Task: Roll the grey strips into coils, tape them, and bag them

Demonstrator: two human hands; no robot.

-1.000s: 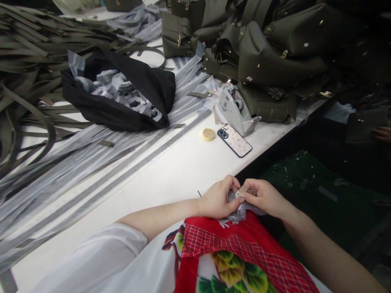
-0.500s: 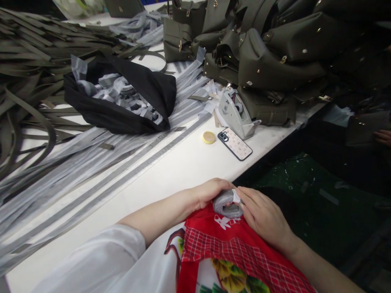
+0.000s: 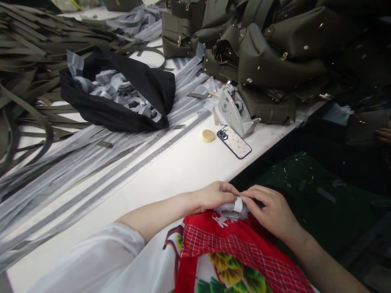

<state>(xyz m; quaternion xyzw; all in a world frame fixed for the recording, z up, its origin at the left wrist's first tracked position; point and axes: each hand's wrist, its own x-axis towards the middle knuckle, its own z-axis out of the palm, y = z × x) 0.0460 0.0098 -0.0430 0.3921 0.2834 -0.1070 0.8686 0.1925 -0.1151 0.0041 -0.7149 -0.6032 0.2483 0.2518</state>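
Observation:
Close to my red apron [image 3: 198,235] I hold a coiled grey strip [image 3: 226,212], a translucent roll with a white band [image 3: 238,204] across it. My left hand [image 3: 215,196] is closed on the coil's left and upper side, its fingers bent over it. From the right, my right hand [image 3: 269,205] pinches at the upper edge by the white band, with thumb and index finger together. The fingertips of both hands meet there. The coil's far side is hidden behind my fingers.
A black cloth bag [image 3: 116,116] full of grey coils lies on the white table [image 3: 171,171]. A phone [image 3: 234,142], a yellow disc [image 3: 208,135] and a tape dispenser [image 3: 235,112] sit near the edge. Olive bags [image 3: 275,61] and straps [image 3: 27,40] are heaped behind.
The coil has tipped so its opening shows less. My right fingers have moved from lying along its side to a pinch at the top by the white band.

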